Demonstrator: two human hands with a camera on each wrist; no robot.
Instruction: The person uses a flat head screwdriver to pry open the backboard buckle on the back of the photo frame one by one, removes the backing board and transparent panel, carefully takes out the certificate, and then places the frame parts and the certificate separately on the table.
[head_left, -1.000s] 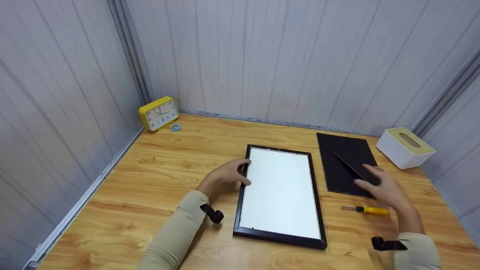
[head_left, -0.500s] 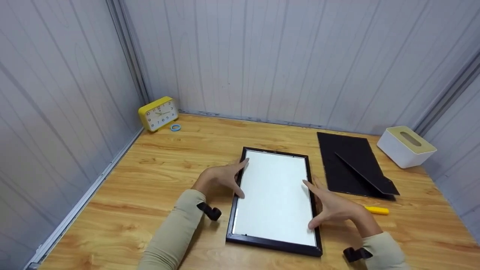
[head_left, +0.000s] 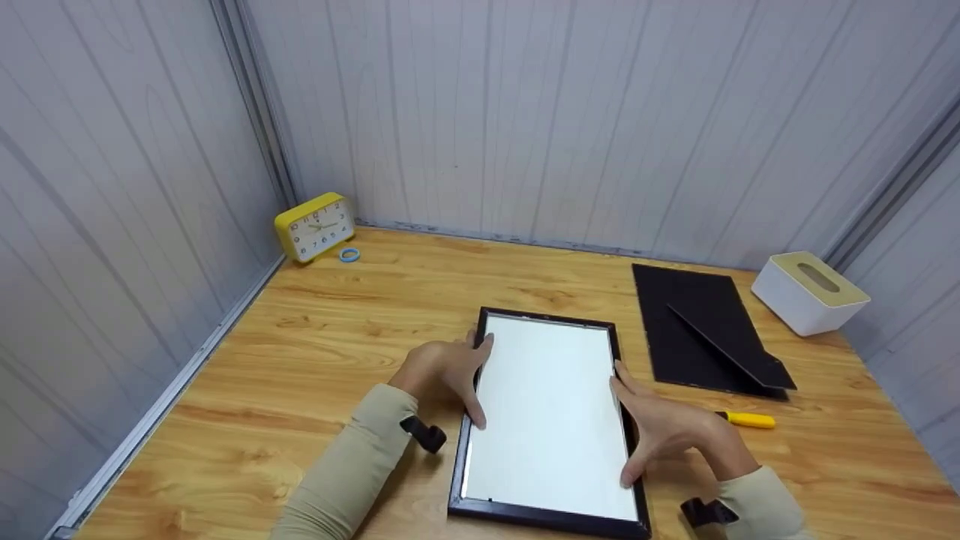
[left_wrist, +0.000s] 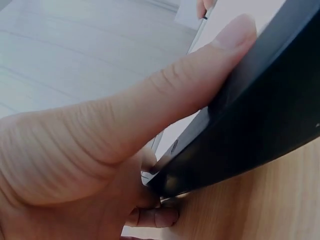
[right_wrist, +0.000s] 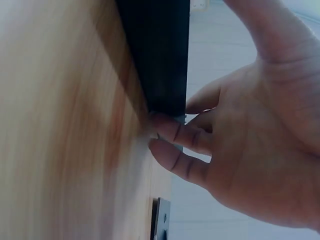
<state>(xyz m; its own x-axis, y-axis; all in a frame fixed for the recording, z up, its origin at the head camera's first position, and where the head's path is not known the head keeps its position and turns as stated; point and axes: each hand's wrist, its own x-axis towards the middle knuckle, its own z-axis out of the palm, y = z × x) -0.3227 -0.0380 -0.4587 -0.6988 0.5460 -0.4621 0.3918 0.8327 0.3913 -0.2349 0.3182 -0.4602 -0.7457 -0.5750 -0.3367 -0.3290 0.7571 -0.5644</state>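
A black picture frame with a white panel inside it lies on the wooden table. My left hand grips its left side, the thumb over the rim. In the left wrist view that thumb crosses the frame's edge, with other fingers around the outer side below. At the right side, my right hand holds the frame with thumb and fingers spread along the rim. The right wrist view has its fingertips low against the frame's outer wall, near the tabletop.
Right of the frame lies a black board with a second black piece tilted on it. A yellow-handled screwdriver is partly behind my right hand. A tissue box, yellow clock and blue ring stand farther back.
My right hand has let go of the small black piece and moved left onto the frame's right side. The frame has slid toward me, with my left hand staying at its left side.
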